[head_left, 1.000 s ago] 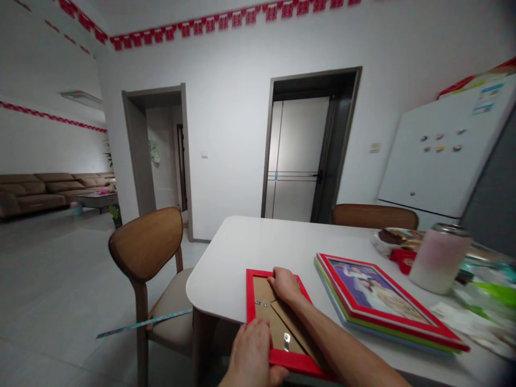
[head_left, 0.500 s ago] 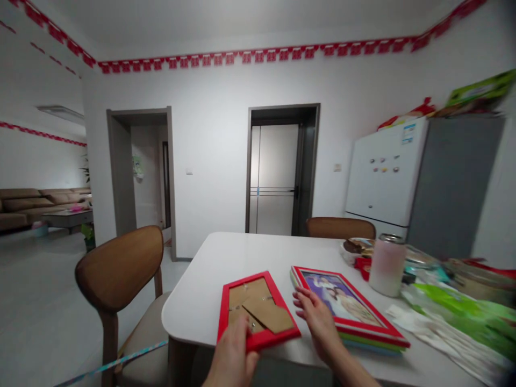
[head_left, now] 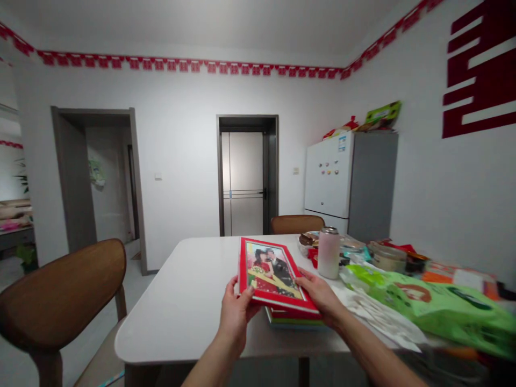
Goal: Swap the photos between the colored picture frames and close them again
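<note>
A red picture frame (head_left: 274, 273) with a photo of two people in it is tilted, face up, over the white table (head_left: 177, 301). My left hand (head_left: 236, 309) grips its lower left corner, thumb on the front and fingers behind. My right hand (head_left: 320, 293) is closed on the frame's right edge. Beneath it shows part of a stack of frames (head_left: 296, 318) with red, green and pale blue edges, mostly covered. Whether the held frame touches the stack I cannot tell.
A pink tumbler (head_left: 328, 253) stands right of the frame, before a bowl (head_left: 308, 242) of food. White cloth gloves (head_left: 379, 314) and a green packet (head_left: 439, 303) lie along the right. Brown chairs (head_left: 68, 290) stand at the left and far side; a fridge (head_left: 328, 177) is behind.
The red frame that lay back up on the left has been turned photo side up and moved right, over the stack. My right hand now grips it too. The view has swung right.
</note>
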`<state>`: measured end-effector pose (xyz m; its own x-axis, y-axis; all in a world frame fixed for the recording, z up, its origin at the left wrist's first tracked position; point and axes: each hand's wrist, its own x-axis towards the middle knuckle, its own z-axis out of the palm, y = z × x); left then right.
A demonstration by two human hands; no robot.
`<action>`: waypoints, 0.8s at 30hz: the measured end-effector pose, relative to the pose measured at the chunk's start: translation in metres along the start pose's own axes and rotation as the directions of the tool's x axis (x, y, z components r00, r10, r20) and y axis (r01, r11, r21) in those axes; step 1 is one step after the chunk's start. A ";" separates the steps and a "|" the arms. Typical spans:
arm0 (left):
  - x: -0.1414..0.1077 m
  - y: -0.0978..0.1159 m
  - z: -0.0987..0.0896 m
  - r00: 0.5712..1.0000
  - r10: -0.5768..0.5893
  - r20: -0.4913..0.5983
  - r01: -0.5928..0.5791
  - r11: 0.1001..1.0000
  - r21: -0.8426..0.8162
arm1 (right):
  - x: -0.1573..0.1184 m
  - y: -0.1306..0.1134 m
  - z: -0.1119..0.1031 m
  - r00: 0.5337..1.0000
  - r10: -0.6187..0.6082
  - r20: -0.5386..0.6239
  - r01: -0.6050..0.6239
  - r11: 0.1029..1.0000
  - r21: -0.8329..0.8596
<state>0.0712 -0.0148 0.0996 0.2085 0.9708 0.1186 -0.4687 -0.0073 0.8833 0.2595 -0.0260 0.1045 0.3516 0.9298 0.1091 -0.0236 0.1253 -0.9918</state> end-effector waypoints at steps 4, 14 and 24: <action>0.024 -0.041 0.016 0.998 -0.060 -0.002 0.060 0.987 0.149 | 0.040 0.006 -0.054 0.994 0.111 0.026 -0.101 0.966 -0.239; 0.020 -0.089 0.017 1.000 -0.025 0.005 0.021 0.905 0.426 | 0.028 0.042 -0.082 0.976 0.216 0.021 -0.198 0.928 -0.317; 0.063 -0.058 -0.068 0.989 0.078 -0.128 0.008 0.823 0.568 | 0.034 0.055 0.032 0.995 0.094 0.031 -0.081 0.953 -0.292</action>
<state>0.0533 0.0635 0.0251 0.0596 0.9899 0.1283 0.1034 -0.1340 0.9856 0.2402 0.0237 0.0556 0.3186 0.9477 0.0173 0.2220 -0.0569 -0.9734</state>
